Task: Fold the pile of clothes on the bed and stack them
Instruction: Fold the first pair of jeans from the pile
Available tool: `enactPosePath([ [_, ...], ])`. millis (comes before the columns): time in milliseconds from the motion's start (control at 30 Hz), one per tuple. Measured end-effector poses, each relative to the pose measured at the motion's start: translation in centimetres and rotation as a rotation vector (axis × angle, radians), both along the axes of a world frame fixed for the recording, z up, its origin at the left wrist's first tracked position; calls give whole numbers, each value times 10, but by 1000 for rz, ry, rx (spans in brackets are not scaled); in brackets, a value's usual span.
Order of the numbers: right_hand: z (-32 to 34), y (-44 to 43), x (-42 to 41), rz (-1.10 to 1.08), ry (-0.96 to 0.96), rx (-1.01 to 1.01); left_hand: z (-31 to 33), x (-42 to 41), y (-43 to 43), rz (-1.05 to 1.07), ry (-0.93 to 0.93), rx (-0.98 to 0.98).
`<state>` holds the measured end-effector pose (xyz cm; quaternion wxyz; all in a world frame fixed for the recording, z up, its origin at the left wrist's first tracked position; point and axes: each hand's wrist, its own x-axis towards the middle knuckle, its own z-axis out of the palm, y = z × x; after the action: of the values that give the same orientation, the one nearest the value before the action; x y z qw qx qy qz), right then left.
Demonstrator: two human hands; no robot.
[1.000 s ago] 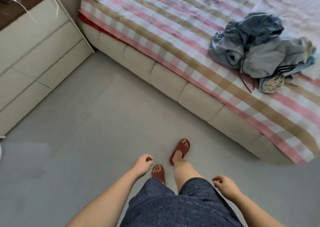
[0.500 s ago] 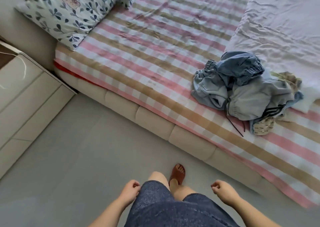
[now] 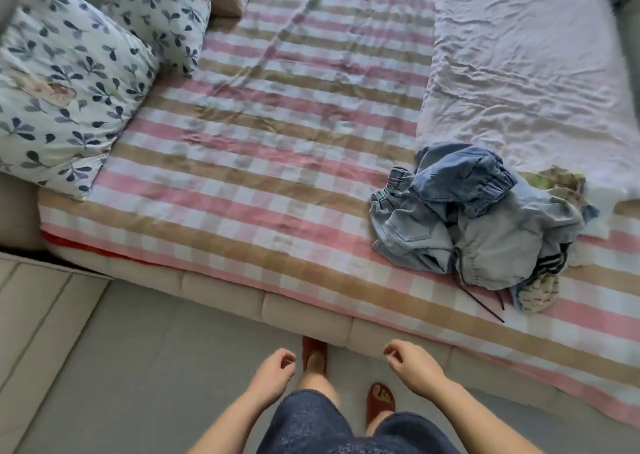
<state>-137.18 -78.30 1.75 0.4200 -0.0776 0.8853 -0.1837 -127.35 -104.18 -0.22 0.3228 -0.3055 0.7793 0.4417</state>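
Observation:
A crumpled pile of clothes (image 3: 474,221) lies on the right side of the bed (image 3: 263,183): blue denim pieces on top, a grey garment with a dark drawstring, and patterned pieces underneath. The bed has a pink, white and tan striped cover. My left hand (image 3: 272,374) hangs in front of my legs with loosely curled fingers and holds nothing. My right hand (image 3: 414,367) hangs the same way, empty, just short of the bed's front edge. Both hands are well below and left of the pile.
Two leaf-patterned pillows (image 3: 69,86) lie at the bed's head on the left. A wrinkled pale sheet (image 3: 519,62) covers the far right part. A cream drawer unit (image 3: 41,322) stands at the lower left. Grey floor (image 3: 156,367) lies between it and the bed.
I have stepped closer to the bed, so the bed and pile sit lower and larger in view. Both hands stay empty and have risen slightly toward the bed edge.

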Motion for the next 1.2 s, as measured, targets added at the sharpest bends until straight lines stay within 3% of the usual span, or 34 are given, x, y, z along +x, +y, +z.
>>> enactPosePath([
  [267,17,-23,-75,-311,110,-119,29,-183,0,-394,208,42],
  [633,20,40,-223,-664,353,-212,25,-360,108,-529,311,127],
  [767,-15,73,-269,-940,411,-265,0,-402,149,-542,361,104],
  [867,-40,93,-299,-1200,514,-259,-19,-424,183,-573,594,35],
  [967,-61,107,-322,-1333,490,-307,-31,-442,219,-591,763,-26],
  [1067,-73,111,-340,-1431,424,-441,-41,-454,244,-628,778,58],
  [1200,-69,112,-351,-1483,505,-487,-48,-460,258,-676,746,76],
])
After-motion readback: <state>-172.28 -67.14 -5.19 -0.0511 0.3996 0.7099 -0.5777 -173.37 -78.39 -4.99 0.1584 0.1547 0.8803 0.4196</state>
